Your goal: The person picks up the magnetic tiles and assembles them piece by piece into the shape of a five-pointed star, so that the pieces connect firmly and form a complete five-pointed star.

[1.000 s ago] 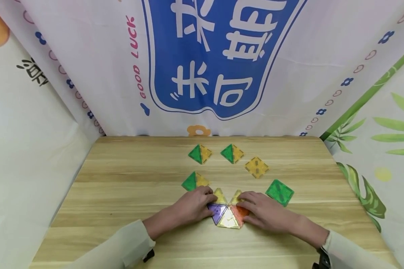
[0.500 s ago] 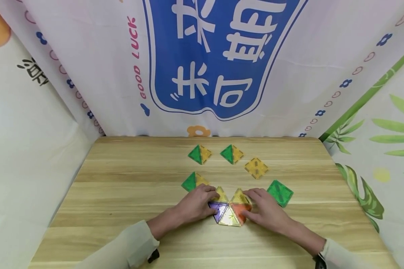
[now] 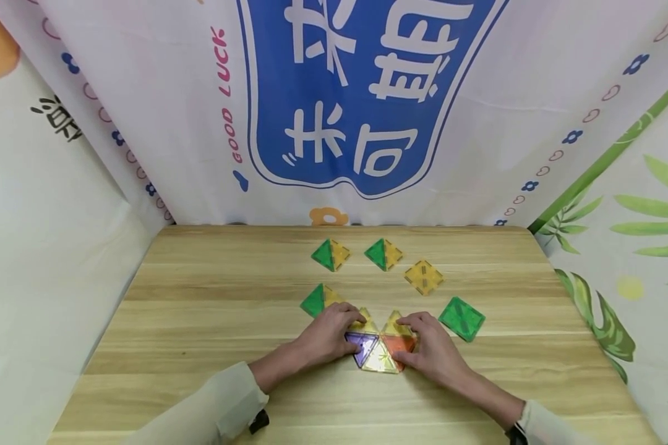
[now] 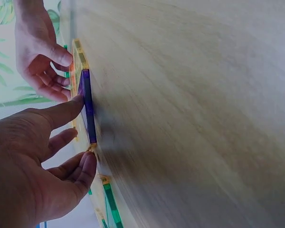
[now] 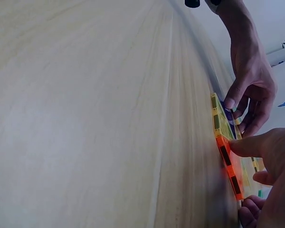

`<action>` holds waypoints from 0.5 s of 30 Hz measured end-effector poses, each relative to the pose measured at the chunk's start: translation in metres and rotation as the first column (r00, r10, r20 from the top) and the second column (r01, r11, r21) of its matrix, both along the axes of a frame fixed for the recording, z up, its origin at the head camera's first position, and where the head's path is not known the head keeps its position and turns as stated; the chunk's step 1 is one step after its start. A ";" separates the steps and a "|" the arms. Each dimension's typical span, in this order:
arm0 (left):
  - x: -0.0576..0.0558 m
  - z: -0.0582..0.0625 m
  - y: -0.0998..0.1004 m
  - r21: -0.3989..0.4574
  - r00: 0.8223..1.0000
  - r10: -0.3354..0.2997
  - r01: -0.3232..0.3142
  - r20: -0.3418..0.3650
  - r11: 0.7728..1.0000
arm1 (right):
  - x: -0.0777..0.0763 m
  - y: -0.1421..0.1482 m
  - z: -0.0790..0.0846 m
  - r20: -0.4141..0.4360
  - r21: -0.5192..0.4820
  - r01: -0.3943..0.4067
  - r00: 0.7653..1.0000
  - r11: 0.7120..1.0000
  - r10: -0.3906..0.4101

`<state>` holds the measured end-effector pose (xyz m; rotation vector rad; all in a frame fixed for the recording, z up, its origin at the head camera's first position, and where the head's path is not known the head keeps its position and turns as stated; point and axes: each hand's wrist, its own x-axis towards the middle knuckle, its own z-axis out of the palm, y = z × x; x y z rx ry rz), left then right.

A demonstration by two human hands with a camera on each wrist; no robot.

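Observation:
Several translucent triangular magnetic tiles lie joined in a fan on the table. It has a purple tile point(image 3: 363, 342) at left, a pale yellow tile point(image 3: 381, 360) in front and an orange tile point(image 3: 396, 343) at right. Two yellow tiles stand behind, with a V-shaped gap between them. My left hand point(image 3: 328, 335) grips the fan's left side, thumb on the purple tile, fingers at the left yellow tile point(image 3: 367, 322). On the opposite side my right hand point(image 3: 435, 350) holds the orange tile with its thumb and the right yellow tile point(image 3: 393, 323) with its fingers. The fingers hide parts of the outer edges.
Behind the hands lie two green-and-yellow tile pairs point(image 3: 331, 255) point(image 3: 383, 254) and a yellow diamond pair point(image 3: 424, 277). Another green-and-yellow pair point(image 3: 315, 301) sits beside my left hand. A green pair point(image 3: 462, 319) is near my right hand. Printed cloths surround the wooden table point(image 3: 211, 327).
The fan has shifted slightly right and away from me. My right hand moved outward, uncovering more of the orange and right yellow tiles, and its fingers now lie at their outer edge.

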<state>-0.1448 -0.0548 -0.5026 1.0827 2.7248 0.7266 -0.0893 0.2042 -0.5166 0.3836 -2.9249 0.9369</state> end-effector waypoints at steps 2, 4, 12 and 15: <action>-0.001 -0.001 0.001 0.008 1.000 0.002 -0.002 -0.008 1.000 | 0.000 0.000 0.000 0.010 -0.028 0.016 1.000 0.999 -0.016; -0.001 -0.002 0.001 0.026 1.000 0.007 -0.007 -0.006 1.000 | 0.001 0.000 -0.001 0.008 -0.053 0.032 0.999 0.998 -0.031; 0.001 -0.002 0.002 0.086 0.998 0.038 -0.043 0.054 0.995 | 0.001 0.000 -0.006 -0.006 -0.125 0.047 0.999 0.991 -0.048; 0.000 -0.003 0.002 0.099 0.996 0.041 -0.049 0.079 0.994 | -0.001 0.002 -0.008 -0.014 -0.155 0.036 0.999 0.987 -0.038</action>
